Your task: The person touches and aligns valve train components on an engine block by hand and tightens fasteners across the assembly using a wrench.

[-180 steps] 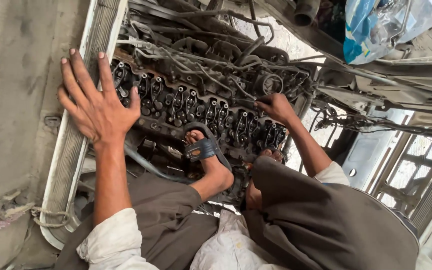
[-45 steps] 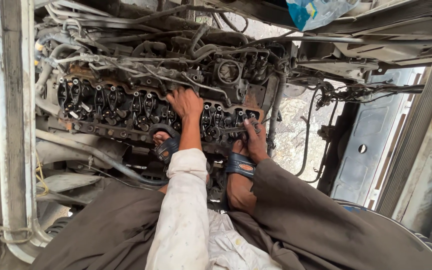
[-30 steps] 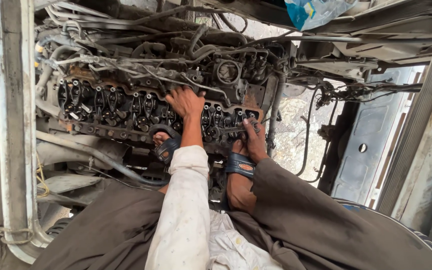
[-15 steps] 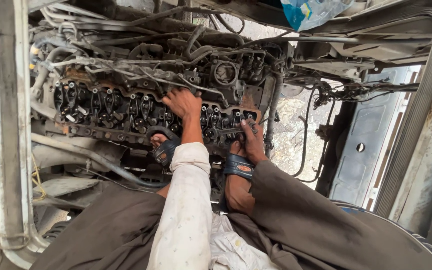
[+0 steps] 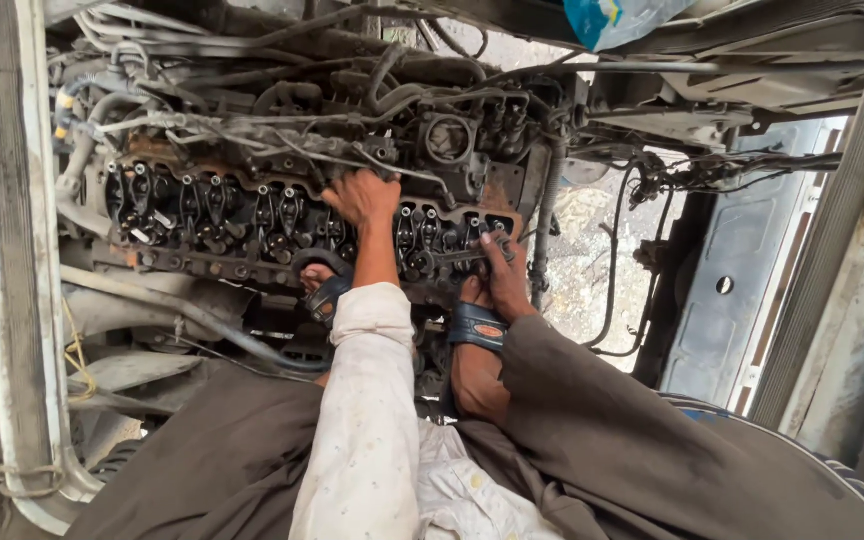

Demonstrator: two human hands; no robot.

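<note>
I am crouched over an exposed engine cylinder head (image 5: 222,215) with a row of oily rocker arms and springs. My left hand (image 5: 362,198), on a white-sleeved arm, lies on the middle of the head with its fingers curled down over the far side; what they hold is hidden. At the head's right end, my right hand (image 5: 502,278) grips a dark spanner (image 5: 450,261) that points left onto a fastener. My feet in blue sandals (image 5: 477,327) stand on the engine's near edge.
Hoses and wires (image 5: 252,130) run across the far side of the engine. A pale metal frame rail (image 5: 7,250) borders the left. On the right are a blue-grey panel (image 5: 737,290) and hanging cables (image 5: 642,200), with gravel ground below.
Six seconds ago my left hand was raised open over the left frame rail; it now lies on the cylinder head. My right hand has taken the spanner. Over the last second little has moved.
</note>
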